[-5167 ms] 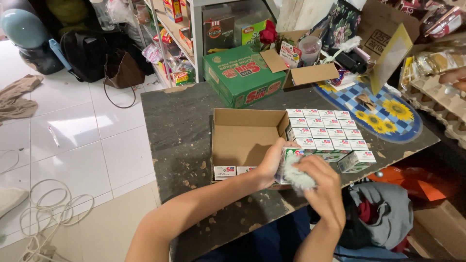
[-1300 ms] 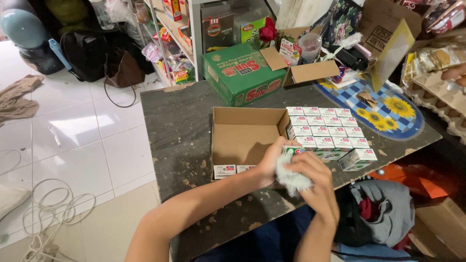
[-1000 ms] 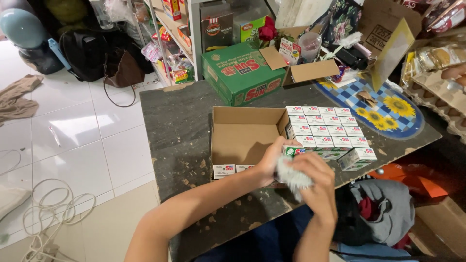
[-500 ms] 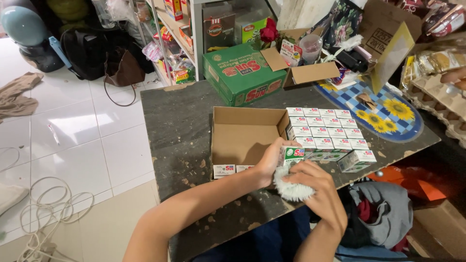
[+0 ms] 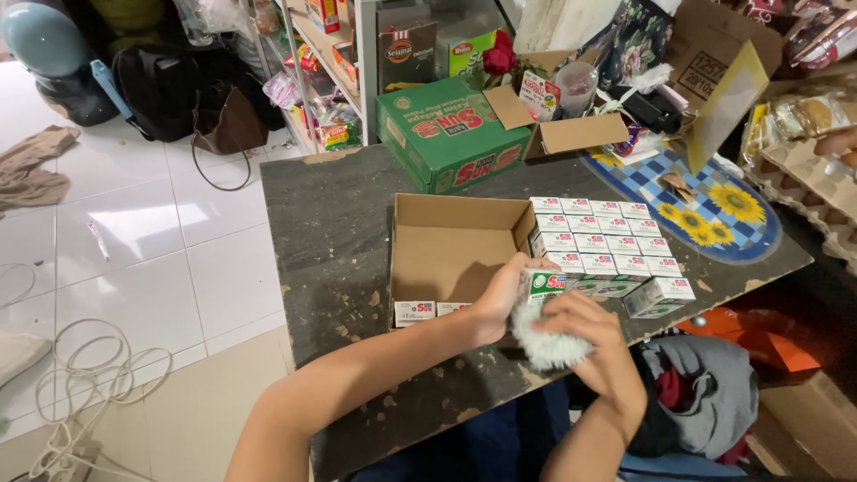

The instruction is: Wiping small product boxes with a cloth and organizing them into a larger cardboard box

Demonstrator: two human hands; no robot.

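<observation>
My left hand (image 5: 496, 303) grips a small white and green carton (image 5: 543, 286) at the near edge of the dark table (image 5: 330, 223). My right hand (image 5: 596, 350) presses a fluffy grey-white cloth (image 5: 541, 343) against the lower part of that carton. Just left of my hands is an open cardboard tray (image 5: 446, 250) with two small cartons (image 5: 430, 310) in its near corner. To the right, several matching small cartons (image 5: 603, 241) stand in neat rows on the table, and one more small carton (image 5: 659, 296) lies tipped at the near right.
A large green carton (image 5: 446, 134) and an open cardboard box (image 5: 558, 125) stand at the table's far side. A sunflower mat (image 5: 714, 210) lies at the far right beside egg trays (image 5: 808, 178). Shelves with goods, bags and a cable (image 5: 89, 375) are on the tiled floor to the left.
The cloth in my right hand has rubbed over the small carton, sliding from its side down to its lower part. My left hand has kept holding the carton in the same spot.
</observation>
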